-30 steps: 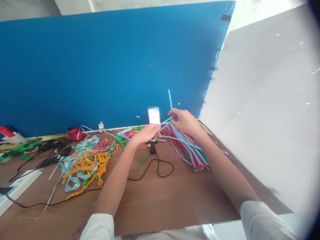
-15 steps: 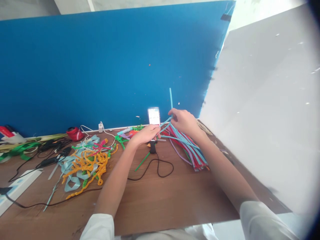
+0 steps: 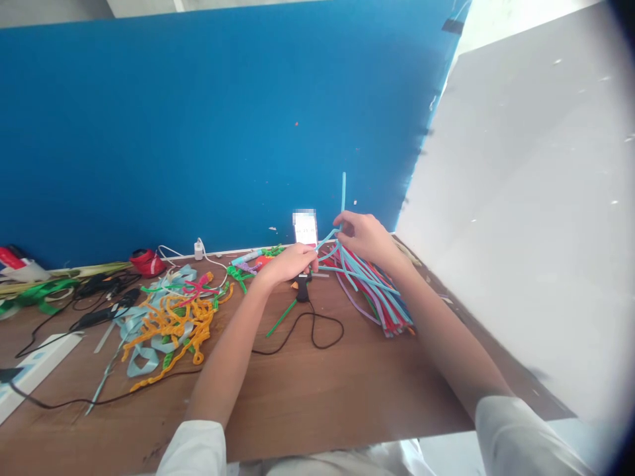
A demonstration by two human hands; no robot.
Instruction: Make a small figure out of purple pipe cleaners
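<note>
Light blue pipe cleaners (image 3: 344,192) run between my two hands, one end standing straight up above the right. My right hand (image 3: 364,236) pinches them between thumb and fingertips. Closed round their other part is my left hand (image 3: 294,262), its fingertips partly hidden. Several light blue ends stick out to the right below the hands. Under my right hand and forearm lies a bundle of pipe cleaners (image 3: 391,317) in red, blue and purple. A black-handled glue gun (image 3: 302,291) with a green stick lies just below my left hand.
A lit phone (image 3: 305,228) leans against the blue partition (image 3: 223,132) behind my hands. Left on the table (image 3: 347,403) are orange twisted pipe cleaners (image 3: 183,324), pale blue ribbon (image 3: 143,360), a red roll (image 3: 147,262), cables and a white power strip (image 3: 37,370). A white panel stands at right.
My right hand has shifted slightly up, and the upright pipe cleaner end now stands straighter and a little further right. A blue end now hangs lower over the bundle. My left hand stays nearly still.
</note>
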